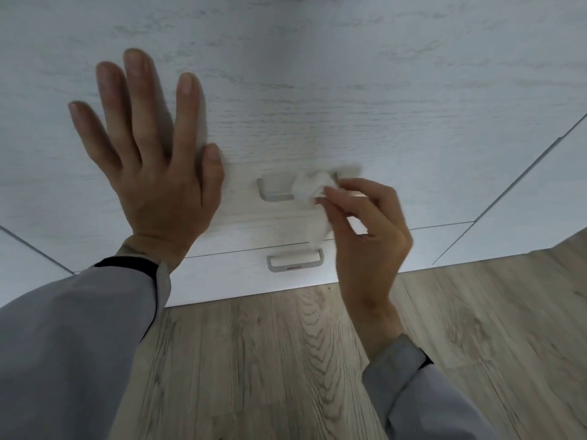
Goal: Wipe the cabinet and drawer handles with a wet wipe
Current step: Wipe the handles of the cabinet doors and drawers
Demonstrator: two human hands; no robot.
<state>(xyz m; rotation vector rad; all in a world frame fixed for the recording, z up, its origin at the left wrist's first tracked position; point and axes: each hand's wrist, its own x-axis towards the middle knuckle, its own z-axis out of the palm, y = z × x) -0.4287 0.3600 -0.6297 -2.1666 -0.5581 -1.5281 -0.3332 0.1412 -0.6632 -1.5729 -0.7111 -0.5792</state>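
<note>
A white wood-grain drawer front (317, 106) fills the upper view. Its grey metal handle (274, 192) shows at the left end, while the right end is wrapped by a crumpled white wet wipe (309, 188). My right hand (365, 236) pinches that wipe against the handle, and a tail of the wipe hangs down under the palm. My left hand (149, 154) lies flat on the drawer front, fingers spread, left of the handle. A second grey handle (293, 260) sits on the lower drawer, partly behind the hanging wipe.
A wood-pattern floor (286, 360) runs below the cabinet base. Adjacent white cabinet panels (524, 223) angle away on the right, and another panel (22, 258) on the left. Grey sleeves cover both forearms.
</note>
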